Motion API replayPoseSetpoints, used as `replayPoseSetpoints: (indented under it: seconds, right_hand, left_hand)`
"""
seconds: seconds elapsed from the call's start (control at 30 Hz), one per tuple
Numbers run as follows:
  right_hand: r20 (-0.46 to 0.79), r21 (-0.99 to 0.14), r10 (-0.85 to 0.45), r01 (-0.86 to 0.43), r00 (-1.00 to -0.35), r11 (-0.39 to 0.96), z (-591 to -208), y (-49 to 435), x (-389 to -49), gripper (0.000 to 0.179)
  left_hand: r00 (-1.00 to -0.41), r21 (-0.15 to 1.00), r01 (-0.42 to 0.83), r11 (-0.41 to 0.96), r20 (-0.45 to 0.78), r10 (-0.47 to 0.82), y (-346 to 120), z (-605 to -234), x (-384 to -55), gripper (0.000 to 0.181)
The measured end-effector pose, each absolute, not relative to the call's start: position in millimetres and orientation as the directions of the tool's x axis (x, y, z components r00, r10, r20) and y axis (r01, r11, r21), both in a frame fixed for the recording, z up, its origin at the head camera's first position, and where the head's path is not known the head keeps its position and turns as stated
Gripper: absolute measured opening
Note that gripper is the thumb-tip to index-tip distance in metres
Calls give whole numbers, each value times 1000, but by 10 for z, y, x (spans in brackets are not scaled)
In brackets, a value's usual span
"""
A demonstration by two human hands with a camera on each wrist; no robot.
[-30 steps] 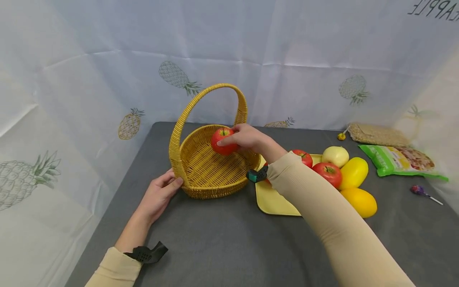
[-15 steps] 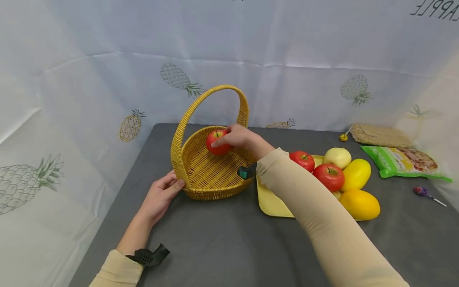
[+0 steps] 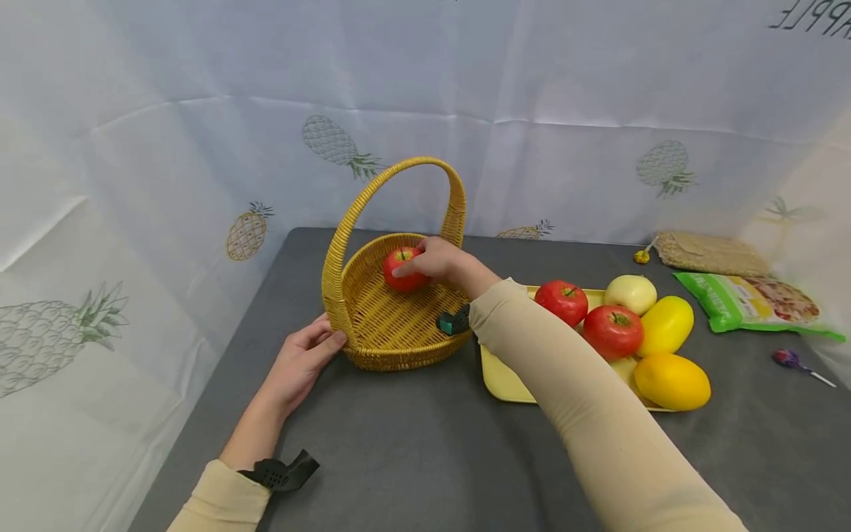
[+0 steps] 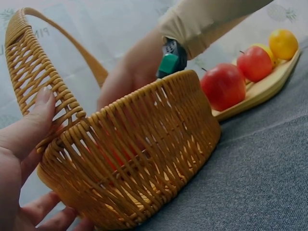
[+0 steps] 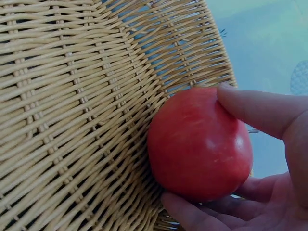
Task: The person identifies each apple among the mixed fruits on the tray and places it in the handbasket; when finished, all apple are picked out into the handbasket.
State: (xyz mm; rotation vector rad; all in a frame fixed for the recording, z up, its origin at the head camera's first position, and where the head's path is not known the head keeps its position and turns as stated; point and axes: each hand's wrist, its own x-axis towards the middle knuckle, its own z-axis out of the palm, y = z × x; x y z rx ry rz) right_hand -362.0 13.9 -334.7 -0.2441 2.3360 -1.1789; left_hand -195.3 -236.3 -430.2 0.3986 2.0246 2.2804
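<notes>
Right hand [image 3: 437,260]: grip clamped on round red apple [image 3: 399,272] inside golden woven wicker basket [image 3: 399,360], toward its far side. Left hand [image 3: 301,366]: grip clamped on basket's near-left edge. Right of basket, flat pale-yellow tray [image 3: 507,380] of fruit [image 3: 613,332] on grey worktop [image 3: 399,458].

Around the basket [image 3: 399,360], three o'clock is obstructed by the tray [image 3: 505,378]; passage is left over the tabletop [image 3: 392,451] at six.

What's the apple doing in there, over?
Right hand grips red apple inside wicker basket. Left hand holds basket at foot of handle. Nothing visibly in the way.
</notes>
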Motion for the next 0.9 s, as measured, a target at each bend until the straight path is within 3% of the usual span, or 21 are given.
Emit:
replayPoseSetpoints:
  seconds: [0.23,0.5,0.9]
  right_hand:
    - [-336,-797,-400,31,-853,603,-3362,103,-3623,82]
    - [-300,-722,-404,-70,-864,688,-3327,41,-3565,75]
    - [-317,-657,-338,-52,-886,752,-3249,43,-3586,78]
  left_hand:
    - [-967,986,116,-116,139,212,-2346,-4291,-1961,19]
    - [-967,985,129,-113,150,205,-2371,-4310,-1937,14]
    - [-965,985,150,-88,165,204,-2372,-4301,-1945,16]
